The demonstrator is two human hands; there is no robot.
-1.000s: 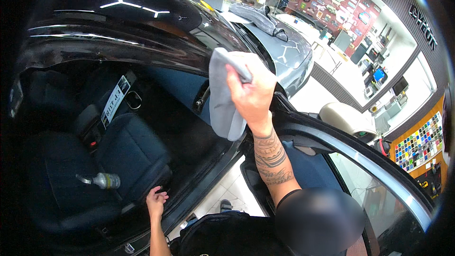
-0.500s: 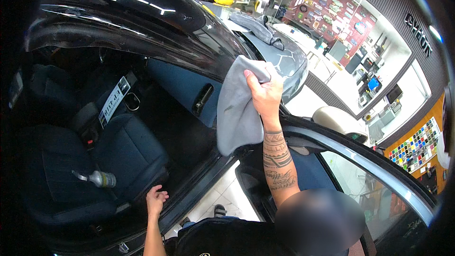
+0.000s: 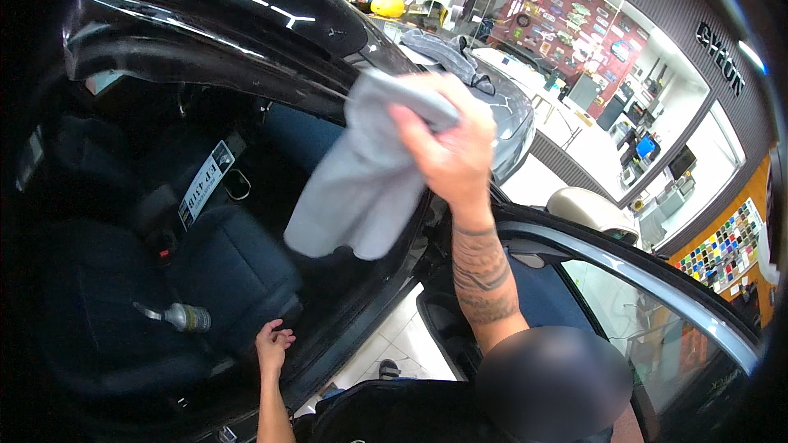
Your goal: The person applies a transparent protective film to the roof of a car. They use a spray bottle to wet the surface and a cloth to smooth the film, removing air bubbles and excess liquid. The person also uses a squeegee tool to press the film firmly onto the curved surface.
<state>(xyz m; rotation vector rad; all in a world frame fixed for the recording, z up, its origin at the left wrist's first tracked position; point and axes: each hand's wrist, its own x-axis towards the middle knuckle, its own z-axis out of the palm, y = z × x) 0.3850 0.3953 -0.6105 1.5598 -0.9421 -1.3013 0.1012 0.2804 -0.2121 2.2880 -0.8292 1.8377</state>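
My right hand is closed around the upper edge of a grey cloth, which hangs down to the left in front of the car's open doorway. Hand and cloth are slightly blurred, beside the glossy black roof edge. My left hand hangs low near the door sill, its fingers loosely apart with nothing in them. Close by is the dark seat, with a small clear bottle lying on its side upon the cushion. Farther in, a white printed plate rests by the centre console.
To the right stands the open car door with its window frame and a pale side mirror. A dark bundle lies on the grey bonnet. White floor tiles show below the sill. Behind are a yellow object and a glass-fronted room.
My right hand has shifted slightly, and the cloth has swung left across the doorway, still gripped. The view has moved a little. My left hand stays low by the sill.
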